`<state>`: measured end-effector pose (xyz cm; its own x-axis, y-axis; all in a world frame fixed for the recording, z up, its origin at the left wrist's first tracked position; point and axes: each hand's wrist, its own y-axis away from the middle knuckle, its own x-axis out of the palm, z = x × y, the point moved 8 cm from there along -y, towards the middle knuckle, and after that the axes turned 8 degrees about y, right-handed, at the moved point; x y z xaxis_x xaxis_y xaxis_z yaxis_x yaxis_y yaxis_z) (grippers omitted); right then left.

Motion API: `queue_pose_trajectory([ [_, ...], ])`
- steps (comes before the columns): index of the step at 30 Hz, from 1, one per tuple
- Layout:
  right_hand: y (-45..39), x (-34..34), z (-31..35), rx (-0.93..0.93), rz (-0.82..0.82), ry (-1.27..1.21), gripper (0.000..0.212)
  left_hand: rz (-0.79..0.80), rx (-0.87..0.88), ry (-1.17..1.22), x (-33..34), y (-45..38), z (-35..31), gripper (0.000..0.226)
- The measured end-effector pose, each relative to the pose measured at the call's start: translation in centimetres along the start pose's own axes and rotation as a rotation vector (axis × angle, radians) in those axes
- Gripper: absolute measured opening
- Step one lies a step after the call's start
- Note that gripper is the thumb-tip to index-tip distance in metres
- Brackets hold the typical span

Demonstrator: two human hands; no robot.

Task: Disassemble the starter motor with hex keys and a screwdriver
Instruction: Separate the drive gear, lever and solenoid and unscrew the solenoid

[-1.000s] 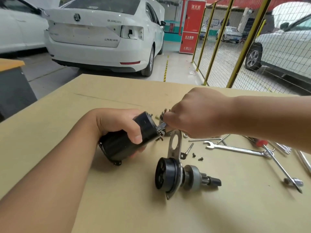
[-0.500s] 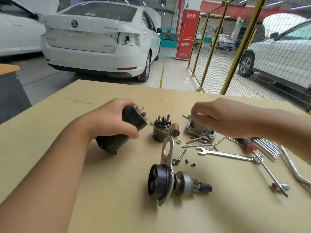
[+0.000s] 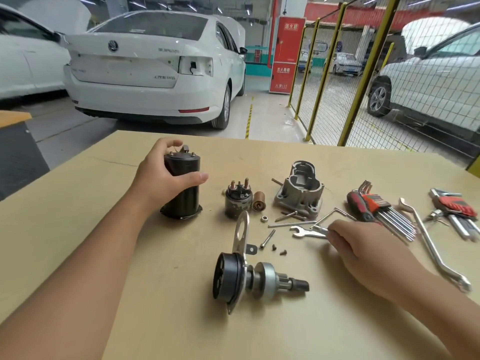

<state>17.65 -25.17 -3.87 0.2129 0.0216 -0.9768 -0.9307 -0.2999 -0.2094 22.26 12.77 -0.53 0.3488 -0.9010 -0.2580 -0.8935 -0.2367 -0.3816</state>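
Left hand (image 3: 166,183): fingers curled round the black motor body (image 3: 183,187), thumb across its front, holding it upright on its wide end on the surface (image 3: 78,229). The grip appears meant to steady the body so that the screws and terminal on its top face are presented upward for the next tool.

Right hand (image 3: 363,245): fingers closed down on the handle of a small open-ended spanner (image 3: 306,232) lying flat on the surface, jaw end pointing left. Whether the spanner is lifted or only pinched against the surface cannot be told. A bent hex key (image 3: 335,213) lies just beyond the fingertips.

Removed parts lie between the hands: the switch unit (image 3: 237,200) standing with its three studs upward, a copper plunger (image 3: 259,201) touching its right side, the grey nose housing (image 3: 298,190) open side up, and a nut (image 3: 264,218), long bolts (image 3: 267,238) and small screws (image 3: 278,249) loose near them. The shaft with gear (image 3: 254,278) lies on its side nearest the camera, its metal bracket (image 3: 241,232) pointing away.

Tools are grouped to the right, within reach of the working hand: a screwdriver (image 3: 359,206), two hex key sets (image 3: 384,211), a long ring spanner (image 3: 431,242).

Assessment: disassembly is well advanced; the motor body remains closed at the top.
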Motion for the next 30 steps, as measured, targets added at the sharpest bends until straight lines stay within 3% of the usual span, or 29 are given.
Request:
queue_pose_trajectory([
  [8, 1.7, 0.6, -1.2, -0.003, -0.035, 0.088, 0.017, -0.067, 0.020, 0.022, 0.2, 0.3, -0.2, 0.072],
  [13, 1.9, 0.6, -1.2, -0.014, -0.030, 0.122, 0.037, -0.095, 0.020, 0.086, 0.0, 0.6, 0.4, 0.054],
  [20, 2.0, -0.7, 0.7, -0.102, -0.179, -0.111, 0.009, -0.154, -0.054, 0.242, 0.1, 1.4, 1.4, 0.078],
  [24, 1.9, -0.8, 1.1, -0.134, -0.239, -0.155, 0.005, -0.158, -0.131, 0.293, 0.6, 2.8, 1.9, 0.075],
  [28, 1.7, -0.7, 0.9, -0.139, -0.266, -0.160, 0.004, -0.252, -0.249, 0.229, -0.2, 5.7, 3.1, 0.115],
  [30, 1.7, -0.7, 1.0, -0.131, -0.268, -0.159, 0.004, -0.216, -0.260, 0.116, -0.1, 6.9, 3.3, 0.119],
])
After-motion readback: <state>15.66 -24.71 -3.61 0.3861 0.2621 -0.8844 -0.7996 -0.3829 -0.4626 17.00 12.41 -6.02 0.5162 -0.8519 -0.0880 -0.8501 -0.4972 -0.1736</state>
